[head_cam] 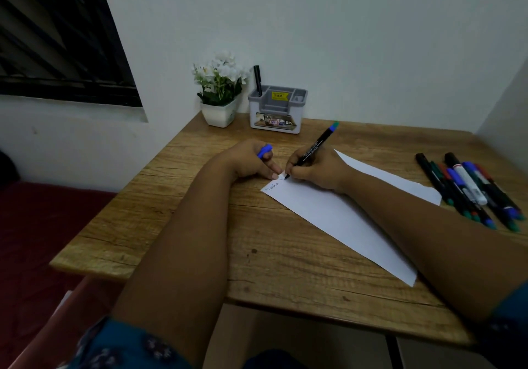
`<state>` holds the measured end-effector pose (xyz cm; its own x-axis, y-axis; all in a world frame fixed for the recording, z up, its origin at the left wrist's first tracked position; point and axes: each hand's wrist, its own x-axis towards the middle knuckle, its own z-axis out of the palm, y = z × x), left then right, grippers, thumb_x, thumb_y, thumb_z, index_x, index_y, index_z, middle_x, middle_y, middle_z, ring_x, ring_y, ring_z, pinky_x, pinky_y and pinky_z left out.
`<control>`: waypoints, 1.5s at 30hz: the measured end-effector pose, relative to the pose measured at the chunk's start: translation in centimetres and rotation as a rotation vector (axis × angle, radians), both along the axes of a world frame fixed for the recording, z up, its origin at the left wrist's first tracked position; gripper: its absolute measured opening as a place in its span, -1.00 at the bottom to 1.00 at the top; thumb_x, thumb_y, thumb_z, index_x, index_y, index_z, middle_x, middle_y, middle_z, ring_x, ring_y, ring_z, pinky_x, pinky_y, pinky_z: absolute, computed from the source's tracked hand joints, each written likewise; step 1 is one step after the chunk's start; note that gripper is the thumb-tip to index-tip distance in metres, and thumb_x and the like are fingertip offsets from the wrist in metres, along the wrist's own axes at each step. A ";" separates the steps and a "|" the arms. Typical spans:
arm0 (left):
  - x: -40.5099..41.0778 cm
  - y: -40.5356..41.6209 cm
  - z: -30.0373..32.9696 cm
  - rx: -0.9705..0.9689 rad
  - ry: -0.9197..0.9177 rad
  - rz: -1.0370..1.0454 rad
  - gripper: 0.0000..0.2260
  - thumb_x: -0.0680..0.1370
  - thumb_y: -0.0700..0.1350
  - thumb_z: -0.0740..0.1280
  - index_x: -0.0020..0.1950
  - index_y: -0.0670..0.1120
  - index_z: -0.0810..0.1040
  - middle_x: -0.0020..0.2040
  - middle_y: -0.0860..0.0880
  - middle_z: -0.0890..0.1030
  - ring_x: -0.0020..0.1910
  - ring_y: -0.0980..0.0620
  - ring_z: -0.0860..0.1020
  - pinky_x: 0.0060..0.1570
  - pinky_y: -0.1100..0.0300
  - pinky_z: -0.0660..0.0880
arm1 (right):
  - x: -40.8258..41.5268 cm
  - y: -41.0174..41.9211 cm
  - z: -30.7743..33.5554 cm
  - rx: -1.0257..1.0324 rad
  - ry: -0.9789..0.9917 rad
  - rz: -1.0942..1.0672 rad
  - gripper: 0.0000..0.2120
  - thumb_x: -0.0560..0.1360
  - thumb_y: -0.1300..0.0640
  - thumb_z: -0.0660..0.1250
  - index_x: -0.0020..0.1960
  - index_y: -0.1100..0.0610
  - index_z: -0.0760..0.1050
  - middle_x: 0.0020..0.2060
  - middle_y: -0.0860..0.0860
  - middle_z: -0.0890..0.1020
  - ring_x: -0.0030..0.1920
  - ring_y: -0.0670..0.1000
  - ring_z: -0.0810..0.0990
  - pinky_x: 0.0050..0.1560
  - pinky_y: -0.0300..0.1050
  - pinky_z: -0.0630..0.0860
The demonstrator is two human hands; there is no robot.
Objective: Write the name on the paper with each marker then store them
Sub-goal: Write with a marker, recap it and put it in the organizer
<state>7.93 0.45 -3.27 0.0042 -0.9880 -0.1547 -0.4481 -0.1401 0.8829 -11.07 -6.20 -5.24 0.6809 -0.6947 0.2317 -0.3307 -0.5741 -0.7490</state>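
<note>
A white sheet of paper (pixel 337 214) lies slantwise on the wooden table (pixel 177 202), with one word written near its far left corner. My right hand (pixel 317 168) grips a black marker (pixel 317 142) with a blue-green end, its tip on the paper beside the word. My left hand (pixel 251 160) holds a blue cap (pixel 265 150) in its curled fingers while a fingertip presses the paper's corner. Several markers (pixel 471 191) lie in a bunch at the right. A grey pen holder (pixel 277 110) stands at the back with one black marker (pixel 257 80) upright in it.
A white pot of white flowers (pixel 220 91) stands left of the holder against the wall. The table's left edge drops toward a dark red surface (pixel 43 225). A barred window (pixel 57 37) is at upper left.
</note>
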 end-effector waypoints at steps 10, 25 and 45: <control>-0.7 -0.1 -0.2 -0.012 -0.033 0.066 -0.63 0.36 -0.39 0.48 -0.28 -0.06 0.34 -0.07 -0.21 0.69 -0.02 0.01 0.68 0.22 -0.05 0.50 | -0.1 0.0 -0.1 -0.034 -0.002 -0.007 -0.91 0.41 0.24 0.46 -0.18 0.06 0.67 -0.21 -0.01 0.71 -0.12 -0.08 0.65 -0.05 -0.25 0.56; -0.6 -0.2 -0.2 -0.016 -0.028 0.066 -0.63 0.36 -0.40 0.48 -0.30 -0.06 0.34 -0.09 -0.19 0.70 -0.04 0.05 0.68 0.18 0.02 0.52 | -0.1 -0.2 -0.1 -0.063 0.011 -0.030 -0.93 0.41 0.23 0.45 -0.18 0.08 0.67 -0.22 -0.04 0.71 -0.15 -0.13 0.63 -0.10 -0.31 0.53; -0.6 -0.2 0.0 -0.001 -0.030 0.072 -0.64 0.37 -0.41 0.46 -0.30 -0.06 0.34 -0.12 -0.18 0.70 -0.03 0.02 0.68 0.20 0.02 0.51 | -0.1 -0.3 -0.3 -0.077 -0.014 -0.064 -0.90 0.43 0.21 0.45 -0.17 0.02 0.65 -0.19 -0.07 0.70 -0.13 -0.18 0.61 -0.12 -0.44 0.50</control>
